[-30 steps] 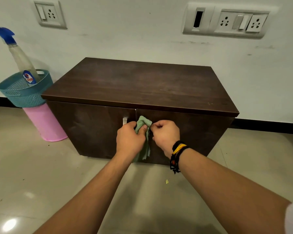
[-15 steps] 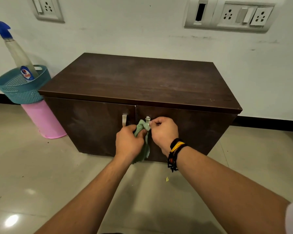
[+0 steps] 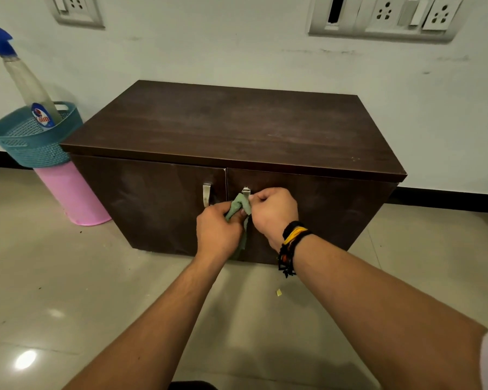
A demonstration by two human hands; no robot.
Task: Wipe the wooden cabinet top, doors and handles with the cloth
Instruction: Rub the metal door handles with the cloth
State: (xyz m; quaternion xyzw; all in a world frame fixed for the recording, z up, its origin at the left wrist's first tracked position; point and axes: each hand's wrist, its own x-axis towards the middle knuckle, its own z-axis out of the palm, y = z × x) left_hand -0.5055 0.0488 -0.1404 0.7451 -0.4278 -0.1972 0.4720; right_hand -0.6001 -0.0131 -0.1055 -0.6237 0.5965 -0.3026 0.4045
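A low dark brown wooden cabinet (image 3: 237, 128) stands on the floor against the wall, both doors closed. The left door's metal handle (image 3: 206, 194) is bare. Only the top of the right door's handle (image 3: 246, 190) shows, the rest is wrapped by a green cloth (image 3: 239, 205). My left hand (image 3: 219, 232) grips the cloth's lower left part. My right hand (image 3: 273, 213) pinches the cloth against the right handle; it wears black and yellow wristbands.
A teal basket (image 3: 31, 147) sits on a pink bin (image 3: 71, 195) left of the cabinet, holding a spray bottle (image 3: 26, 83) with a blue nozzle. Wall sockets (image 3: 383, 15) are above. A small yellow scrap (image 3: 278, 292) lies on the tiled floor.
The cloth and both hands have slid down the right handle, uncovering its top. The left handle has come more into sight.
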